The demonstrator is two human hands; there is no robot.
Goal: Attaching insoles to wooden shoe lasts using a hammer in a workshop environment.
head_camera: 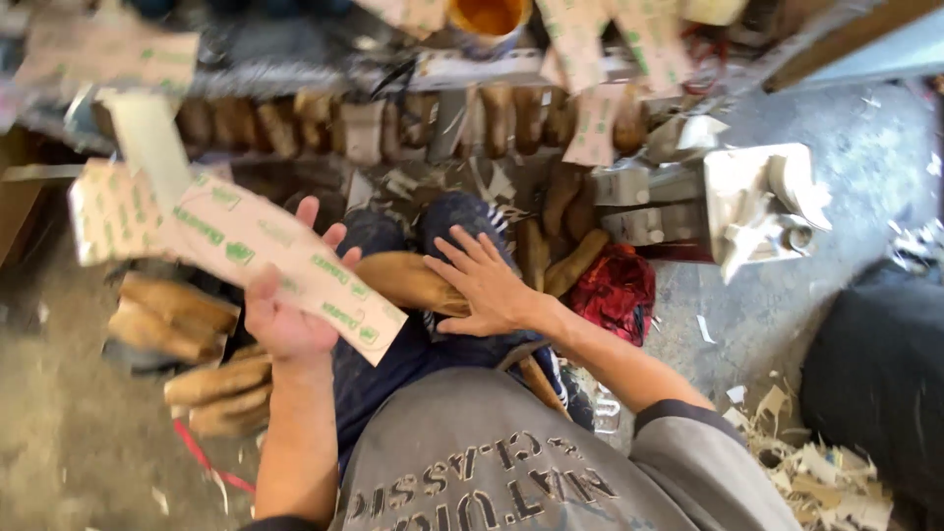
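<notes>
Tan leather shoe piece (pixel 408 280), long and rounded, lies across the seated person's lap on dark blue trousers (pixel 393 369); its long axis runs nearly level, from beside the left hand toward the right hand, with its right end hidden under the palm. Grey concrete floor (pixel 846 147) gives the widest open room at upper right, bounded by a dark rounded object (pixel 880 379) at the right edge and a litter of pale paper scraps (pixel 816 472) at lower right. A workbench edge (pixel 295 74) crosses the top, with a row of tan shoe pieces (pixel 324 123) standing below it and pale printed sheets (pixel 590 49) hanging over it. A stack of tan shoe pieces (pixel 187 339) closes the lap's left side, leaving little free room there. A pale metal machine (pixel 752 202) stands to the right, with a red crumpled cloth (pixel 615 290) between it and the lap. A pale adhesive backing sheet with green print (pixel 280 265), a long strip, slants from upper left down to lower right, with more such sheets blurred at its upper-left end. The left hand (pixel 290 315) grips this strip, thumb over its lower edge. The right hand (pixel 487 285) rests flat on the shoe piece, fingers spread, clasping nothing.
</notes>
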